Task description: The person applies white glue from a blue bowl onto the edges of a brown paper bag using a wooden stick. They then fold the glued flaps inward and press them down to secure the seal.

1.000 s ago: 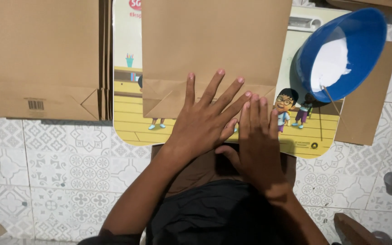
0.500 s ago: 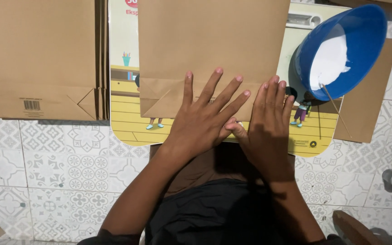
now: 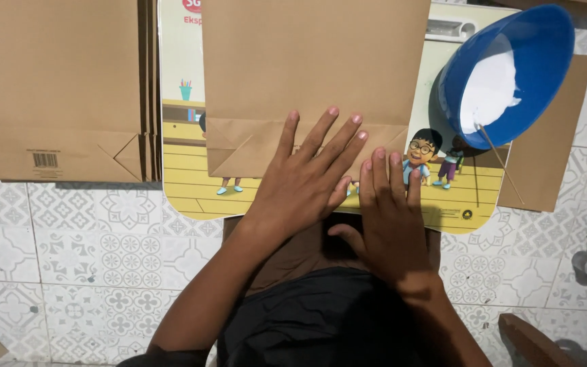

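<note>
Patterned floor tiles (image 3: 90, 265) carried a picture board (image 3: 178, 102). On it lay the paper bag (image 3: 314, 75); left hand (image 3: 304, 183) and right hand (image 3: 388, 217) pressed flat, fingers spread, holding nothing. Firm, even pressure along the bottom fold would suit.

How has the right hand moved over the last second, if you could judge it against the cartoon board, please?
Yes. The right hand has slid toward the person, off the brown paper bag; its fingertips now lie on the cartoon board's lower strip, while the left hand keeps pressing the bag's fold.

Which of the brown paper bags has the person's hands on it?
The middle paper bag, lying on the cartoon board; the left hand presses its folded bottom. The stack at left lies untouched.
</note>
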